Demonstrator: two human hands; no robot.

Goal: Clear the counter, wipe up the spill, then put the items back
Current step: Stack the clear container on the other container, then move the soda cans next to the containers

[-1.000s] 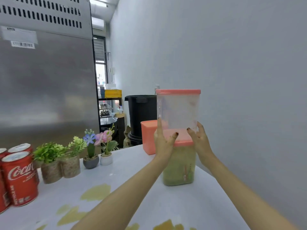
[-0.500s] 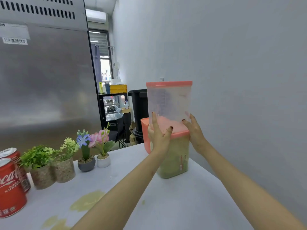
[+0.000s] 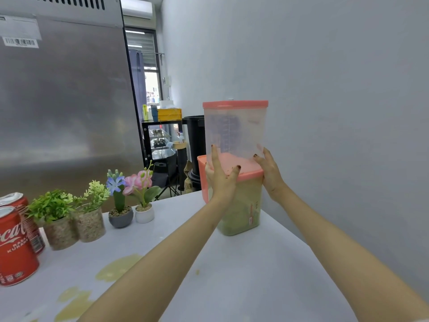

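An empty clear container with a pink lid point(image 3: 235, 131) stands on top of a second pink-lidded container holding green contents point(image 3: 241, 206), near the wall on the white counter point(image 3: 243, 275). My left hand point(image 3: 220, 180) presses the left side of the upper container's base, and my right hand point(image 3: 269, 173) holds its right side. A yellow-green spill point(image 3: 117, 267) lies on the counter to the left, with more patches point(image 3: 74, 300) nearer the front. A pink box point(image 3: 202, 177) sits behind the stack.
Two red cola cans point(image 3: 14, 247) stand at the left edge. Beside them are two leafy plants in woven pots point(image 3: 74, 219) and two small flower pots point(image 3: 130, 205). A steel fridge point(image 3: 62, 101) rises behind; a grey wall closes the right side.
The view has shifted right and slightly nearer. Both hands keep their grip on the upper container, which stays on the lower one.
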